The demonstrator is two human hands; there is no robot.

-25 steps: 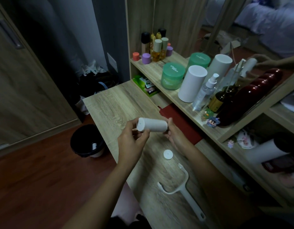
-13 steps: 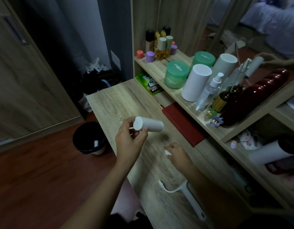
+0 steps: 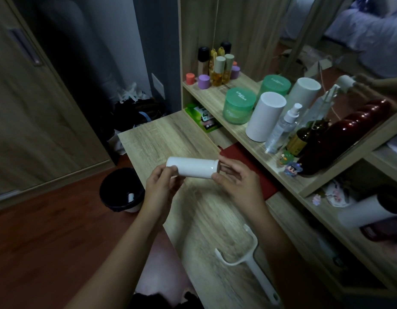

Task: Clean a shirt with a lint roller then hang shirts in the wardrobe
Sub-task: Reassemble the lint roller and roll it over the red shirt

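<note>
Above the wooden desk [image 3: 148, 143], the left hand [image 3: 162, 188] gripped the white lint roll [image 3: 192, 166] horizontally while the right hand [image 3: 237, 181] pinched its three-o'clock end, apparently readying it for the empty roller handle [image 3: 248, 262] lying at five o'clock.

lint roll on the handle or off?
Off. Both hands hold the roll above the desk; the handle lies bare on the desk.

desk [image 3: 162, 141] bare at left, shelf bottles [image 3: 282, 128] crowd right
</note>
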